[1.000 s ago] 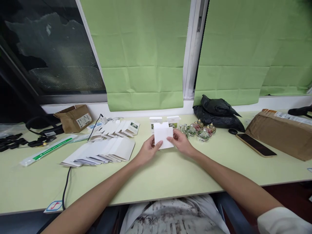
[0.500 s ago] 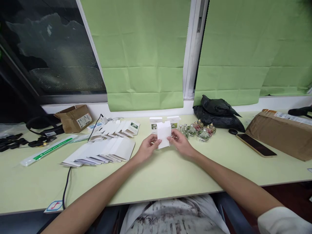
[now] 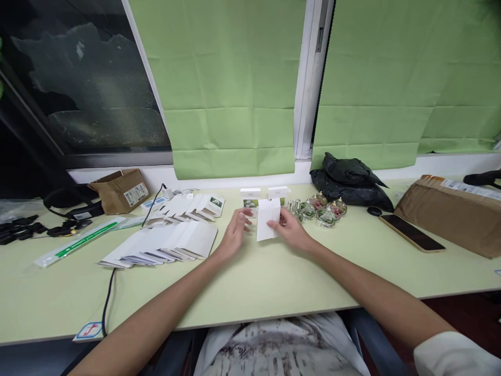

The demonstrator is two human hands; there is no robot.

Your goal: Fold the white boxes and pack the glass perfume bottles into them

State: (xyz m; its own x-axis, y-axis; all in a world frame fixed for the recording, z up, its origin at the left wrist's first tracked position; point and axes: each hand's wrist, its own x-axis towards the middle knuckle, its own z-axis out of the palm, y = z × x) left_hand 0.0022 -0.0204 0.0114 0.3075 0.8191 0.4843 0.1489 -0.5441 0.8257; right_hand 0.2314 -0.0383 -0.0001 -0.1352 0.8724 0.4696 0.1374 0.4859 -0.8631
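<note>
My right hand [image 3: 291, 230] grips a small white cardboard box [image 3: 268, 219] and holds it upright above the pale green table [image 3: 250, 282]. My left hand [image 3: 235, 232] is just left of the box with its fingers loosely spread, not touching it. Two assembled white boxes [image 3: 250, 197] with green pictures stand right behind. Fanned rows of flat white box blanks [image 3: 168, 241] lie to the left. Several small glass bottles [image 3: 319, 210] are clustered to the right of my right hand.
A black plastic bag [image 3: 348, 183] lies by the window sill. A phone [image 3: 410, 233] and a brown parcel [image 3: 450, 214] are at the right. A brown paper package [image 3: 119, 189], black cables [image 3: 58, 211] and a long plastic sleeve [image 3: 78, 241] are at the left.
The flat blank held in both hands was squeezed into a box shape. My left hand has let go and moved slightly left; the right hand keeps the box, shifted a little right.
</note>
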